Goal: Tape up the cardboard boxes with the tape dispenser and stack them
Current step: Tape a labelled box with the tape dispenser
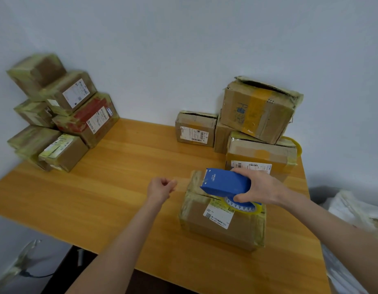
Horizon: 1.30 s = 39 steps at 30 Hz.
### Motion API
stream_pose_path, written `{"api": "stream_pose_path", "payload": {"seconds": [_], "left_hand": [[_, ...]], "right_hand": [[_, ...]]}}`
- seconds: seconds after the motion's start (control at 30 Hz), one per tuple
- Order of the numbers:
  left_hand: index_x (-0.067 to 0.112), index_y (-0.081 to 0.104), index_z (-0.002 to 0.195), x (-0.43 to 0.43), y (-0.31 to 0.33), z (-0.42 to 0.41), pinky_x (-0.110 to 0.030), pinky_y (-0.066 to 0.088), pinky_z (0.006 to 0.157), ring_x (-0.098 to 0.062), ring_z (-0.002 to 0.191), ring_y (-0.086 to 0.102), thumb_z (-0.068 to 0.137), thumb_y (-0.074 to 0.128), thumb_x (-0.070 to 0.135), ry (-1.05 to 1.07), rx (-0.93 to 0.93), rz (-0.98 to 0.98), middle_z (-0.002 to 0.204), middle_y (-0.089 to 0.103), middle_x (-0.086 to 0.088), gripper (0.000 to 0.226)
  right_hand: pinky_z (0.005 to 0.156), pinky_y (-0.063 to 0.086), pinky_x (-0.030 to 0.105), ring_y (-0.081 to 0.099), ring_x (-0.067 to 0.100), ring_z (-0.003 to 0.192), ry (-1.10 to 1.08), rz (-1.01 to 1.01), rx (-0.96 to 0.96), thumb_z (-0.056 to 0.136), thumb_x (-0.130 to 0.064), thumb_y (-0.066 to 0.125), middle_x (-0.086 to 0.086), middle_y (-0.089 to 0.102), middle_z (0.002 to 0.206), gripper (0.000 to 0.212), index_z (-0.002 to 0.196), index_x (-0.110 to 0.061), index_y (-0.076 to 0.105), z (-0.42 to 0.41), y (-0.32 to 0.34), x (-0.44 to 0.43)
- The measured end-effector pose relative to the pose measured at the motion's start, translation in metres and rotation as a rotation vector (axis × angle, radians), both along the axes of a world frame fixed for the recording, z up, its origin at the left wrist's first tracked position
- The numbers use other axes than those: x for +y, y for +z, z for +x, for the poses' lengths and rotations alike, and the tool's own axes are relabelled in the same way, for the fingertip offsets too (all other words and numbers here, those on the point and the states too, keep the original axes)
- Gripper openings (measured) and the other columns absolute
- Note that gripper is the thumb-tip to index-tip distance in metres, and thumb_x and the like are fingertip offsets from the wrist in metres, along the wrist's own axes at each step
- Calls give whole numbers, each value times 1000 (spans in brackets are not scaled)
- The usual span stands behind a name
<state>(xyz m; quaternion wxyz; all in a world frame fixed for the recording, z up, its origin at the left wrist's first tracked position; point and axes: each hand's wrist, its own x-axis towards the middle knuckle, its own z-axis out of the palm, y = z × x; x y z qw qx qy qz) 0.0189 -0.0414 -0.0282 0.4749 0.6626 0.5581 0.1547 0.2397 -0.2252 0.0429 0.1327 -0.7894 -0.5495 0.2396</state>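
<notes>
Cardboard box (222,225) sits on the table (99,187) close in front of us. It looks light and fairly stiff but worn at the edges, so we would lift it by its two side walls, not the flaps. On top of the box our right hand (260,187) grips the blue tape dispenser (224,183), palm down and wrist bent inward, while left of the box our left hand (160,187) hovers clenched, holding nothing we can see.
</notes>
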Motion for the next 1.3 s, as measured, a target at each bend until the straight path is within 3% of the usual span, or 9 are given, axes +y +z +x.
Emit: {"api": "stream_pose_path", "payload": {"seconds": [0.2, 0.4, 0.53, 0.67, 0.8, 0.87, 0.97, 1.07, 1.3], "left_hand": [[17, 59, 60, 1, -29, 8, -44, 57, 72, -25, 69, 62, 91, 64, 29, 19, 106, 31, 68, 66, -5, 33], [17, 62, 72, -8, -55, 14, -36, 54, 74, -23, 81, 66, 92, 62, 34, -44, 101, -90, 81, 70, -4, 26], [17, 64, 102, -4, -52, 19, -36, 56, 71, -23, 76, 64, 95, 53, 44, -223, 261, 32, 92, 68, -7, 30], [26, 36, 147, 2, -49, 9, -44, 52, 90, -33, 114, 55, 92, 55, 47, -238, 409, -14, 144, 32, -18, 61], [16, 43, 143, -14, -33, -7, -34, 43, 99, -23, 123, 50, 99, 49, 24, -281, 301, 396, 147, 40, -6, 46], [17, 30, 149, -35, -19, -1, -30, 35, 109, -17, 137, 36, 99, 47, 21, -479, 179, 530, 155, 28, 1, 53], [19, 3, 154, -61, -16, 11, -36, 21, 119, -15, 147, 9, 97, 43, 47, -773, 328, 529, 161, 0, 1, 75], [14, -4, 154, -64, -25, 11, -35, -1, 121, -16, 146, -14, 84, 34, 76, -916, 507, 548, 161, -9, -5, 101], [12, -7, 153, -61, -34, 10, -34, -7, 120, -17, 145, -20, 71, 35, 88, -961, 592, 600, 160, -11, -6, 119]], "right_hand": [[81, 55, 38, 56, 15, 99, -6, -50, -113, 75, -51, 70, -9, 57, 116, 71, 138, -38, 39, -8, -8, 8], [81, 55, 37, 57, 15, 99, -11, -56, -111, 75, -53, 70, -6, 58, 116, 73, 138, -37, 38, -9, -16, 9], [80, 54, 35, 57, 15, 98, -11, -32, -107, 76, -53, 70, -5, 59, 116, 71, 138, -37, 39, -13, -17, 10], [80, 53, 35, 56, 18, 99, -14, -36, -97, 75, -55, 70, -1, 58, 115, 72, 138, -38, 39, -16, -15, 12], [84, 53, 37, 56, 20, 101, -29, -42, -63, 74, -56, 71, 0, 57, 118, 76, 140, -37, 38, -15, -15, 10], [85, 52, 35, 55, 18, 103, -37, -23, -58, 74, -56, 72, -2, 56, 121, 78, 141, -35, 37, -15, -14, 9], [81, 52, 31, 56, 15, 98, -54, -27, -58, 72, -56, 74, -6, 55, 118, 77, 135, -32, 38, -18, -13, 7], [79, 54, 32, 58, 13, 93, -48, -52, -62, 67, -62, 74, -8, 55, 110, 72, 123, -32, 40, -18, -13, 6], [77, 52, 32, 55, 13, 97, 21, -64, -129, 75, -57, 68, -10, 55, 116, 69, 133, -37, 38, -16, -9, 6]]}}
